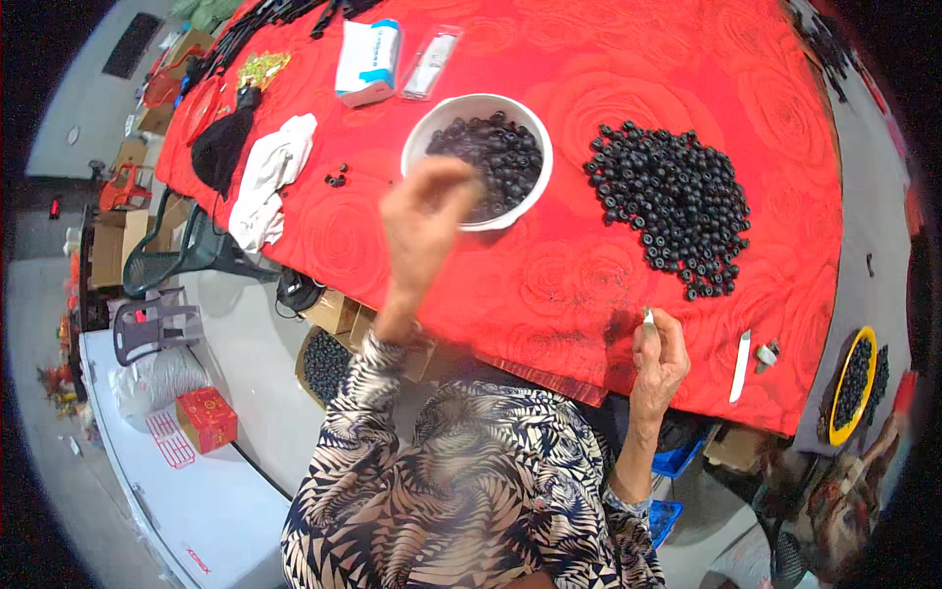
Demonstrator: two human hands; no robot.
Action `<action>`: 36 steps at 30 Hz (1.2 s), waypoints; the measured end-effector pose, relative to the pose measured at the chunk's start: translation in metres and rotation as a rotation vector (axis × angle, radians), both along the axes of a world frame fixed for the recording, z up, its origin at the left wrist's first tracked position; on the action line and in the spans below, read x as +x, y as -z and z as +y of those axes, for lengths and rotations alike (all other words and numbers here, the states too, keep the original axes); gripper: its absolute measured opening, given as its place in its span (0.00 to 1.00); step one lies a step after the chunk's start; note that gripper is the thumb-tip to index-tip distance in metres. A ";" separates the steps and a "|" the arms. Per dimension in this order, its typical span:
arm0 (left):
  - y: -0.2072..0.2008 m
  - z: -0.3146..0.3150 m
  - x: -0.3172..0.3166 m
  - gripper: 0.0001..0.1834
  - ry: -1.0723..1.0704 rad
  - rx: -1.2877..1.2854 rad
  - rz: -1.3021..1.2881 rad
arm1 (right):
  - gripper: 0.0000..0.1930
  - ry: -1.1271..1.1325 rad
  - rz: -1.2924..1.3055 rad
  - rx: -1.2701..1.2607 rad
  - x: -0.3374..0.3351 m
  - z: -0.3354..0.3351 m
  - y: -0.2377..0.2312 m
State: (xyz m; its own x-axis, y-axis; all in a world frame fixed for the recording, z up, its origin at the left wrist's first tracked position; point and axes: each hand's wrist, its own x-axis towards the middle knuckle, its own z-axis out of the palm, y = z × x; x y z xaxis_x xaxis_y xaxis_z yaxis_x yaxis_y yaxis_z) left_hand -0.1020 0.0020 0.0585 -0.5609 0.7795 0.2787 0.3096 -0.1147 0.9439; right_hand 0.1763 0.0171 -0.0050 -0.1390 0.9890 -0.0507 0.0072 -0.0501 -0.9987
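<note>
Curls blurred left hand (429,218) over near side of white bowl (420,135), cannot tell holding what; pinches small pale piece (649,317) in right hand (658,365), nearer and right of bowl. Shows black beads (677,201) in and right of bowl, tiny print on box (366,67) behind.

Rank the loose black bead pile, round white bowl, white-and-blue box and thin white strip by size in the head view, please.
1. Bead pile and white bowl: too alike to rank
2. Box
3. White strip
</note>
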 end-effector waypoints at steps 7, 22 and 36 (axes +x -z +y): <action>-0.006 0.021 0.017 0.07 0.040 0.086 0.493 | 0.09 -0.004 -0.006 -0.094 -0.004 0.000 -0.005; 0.056 0.083 0.083 0.09 0.356 -0.158 0.936 | 0.10 -0.074 0.049 -0.008 0.003 0.000 0.002; 0.026 -0.017 0.101 0.11 0.481 -0.278 -0.644 | 0.11 -0.089 0.082 -0.098 0.006 0.001 -0.007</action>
State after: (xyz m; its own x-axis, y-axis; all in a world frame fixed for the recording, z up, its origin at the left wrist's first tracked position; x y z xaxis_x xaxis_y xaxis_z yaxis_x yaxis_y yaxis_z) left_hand -0.0007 -0.0150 0.0329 -0.1345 0.9665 -0.2187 -0.3206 0.1664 0.9325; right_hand 0.1820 0.0177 0.0016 -0.2337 0.9635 -0.1309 -0.0656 -0.1499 -0.9865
